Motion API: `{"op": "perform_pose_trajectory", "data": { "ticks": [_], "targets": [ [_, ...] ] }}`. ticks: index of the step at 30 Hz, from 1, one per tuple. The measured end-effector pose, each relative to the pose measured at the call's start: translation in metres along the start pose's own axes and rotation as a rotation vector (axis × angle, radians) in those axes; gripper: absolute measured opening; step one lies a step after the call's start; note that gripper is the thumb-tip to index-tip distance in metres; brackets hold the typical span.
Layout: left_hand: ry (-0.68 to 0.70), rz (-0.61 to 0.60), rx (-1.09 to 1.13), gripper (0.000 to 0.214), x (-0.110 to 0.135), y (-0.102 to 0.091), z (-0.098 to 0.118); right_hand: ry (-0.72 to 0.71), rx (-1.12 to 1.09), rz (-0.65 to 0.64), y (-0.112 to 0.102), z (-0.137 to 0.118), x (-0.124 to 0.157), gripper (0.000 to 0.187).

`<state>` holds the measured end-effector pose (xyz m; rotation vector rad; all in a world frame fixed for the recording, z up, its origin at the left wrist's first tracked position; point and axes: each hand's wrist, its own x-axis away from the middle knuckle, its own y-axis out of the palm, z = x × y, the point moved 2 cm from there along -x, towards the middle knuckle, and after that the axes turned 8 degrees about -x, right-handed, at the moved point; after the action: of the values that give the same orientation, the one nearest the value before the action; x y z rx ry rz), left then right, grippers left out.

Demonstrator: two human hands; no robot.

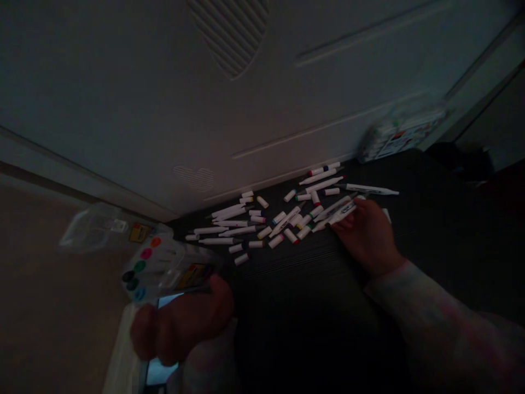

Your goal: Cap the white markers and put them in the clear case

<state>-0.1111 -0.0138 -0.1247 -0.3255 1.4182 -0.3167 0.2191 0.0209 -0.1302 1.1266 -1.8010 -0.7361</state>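
Observation:
My right hand [371, 238] pinches a white uncapped marker [339, 216] between thumb and fingers, just above the dark table. Other uncapped white markers [324, 185] lie around it, one just beyond the fingertips. Several loose caps with coloured bands [304, 221] are scattered to the left of that hand. At the lower left, my left hand [184, 323] is closed and somewhat blurred; whatever it may hold is hidden. It is nearest to a clear plastic marker case [166, 262], where several coloured marker ends [146, 253] show.
A clear lid [88, 229] stands open at the case's left. Behind the markers rises a pale panel [164, 98] with heart-shaped grooves. Another packed clear case [404, 134] stands at the back right. A lit, screen-like surface [162, 373] shows below my left hand.

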Motion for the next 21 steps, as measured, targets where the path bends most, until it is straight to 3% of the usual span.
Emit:
{"op": "perform_pose_trajectory", "data": {
  "ticks": [1,2,4,6,12,15,21],
  "targets": [
    [0.015,0.146,-0.118,0.088,0.000,-0.003,-0.006,0.001,-0.004,-0.004,0.000,0.000,0.000,0.026],
    [0.014,0.181,-0.174,0.096,0.000,-0.005,-0.008,0.003,-0.010,-0.009,-0.001,0.001,-0.001,0.025],
    [-0.073,0.005,-0.130,0.106,0.000,-0.005,-0.005,0.007,-0.025,-0.017,-0.001,0.001,-0.001,0.025],
    [-0.094,-0.048,-0.043,0.105,-0.001,-0.007,0.008,0.013,-0.038,-0.018,-0.002,0.001,-0.001,0.025],
    [-0.336,-0.083,0.379,0.104,-0.009,0.002,0.030,0.016,-0.049,0.007,-0.003,0.001,-0.002,0.025],
    [-0.425,-0.097,0.429,0.105,-0.009,0.004,0.031,0.018,-0.049,0.020,-0.003,0.001,-0.002,0.027],
    [-0.455,-0.102,0.498,0.107,-0.007,0.004,0.028,0.029,-0.044,0.019,-0.002,0.001,-0.001,0.029]
  ]
}}
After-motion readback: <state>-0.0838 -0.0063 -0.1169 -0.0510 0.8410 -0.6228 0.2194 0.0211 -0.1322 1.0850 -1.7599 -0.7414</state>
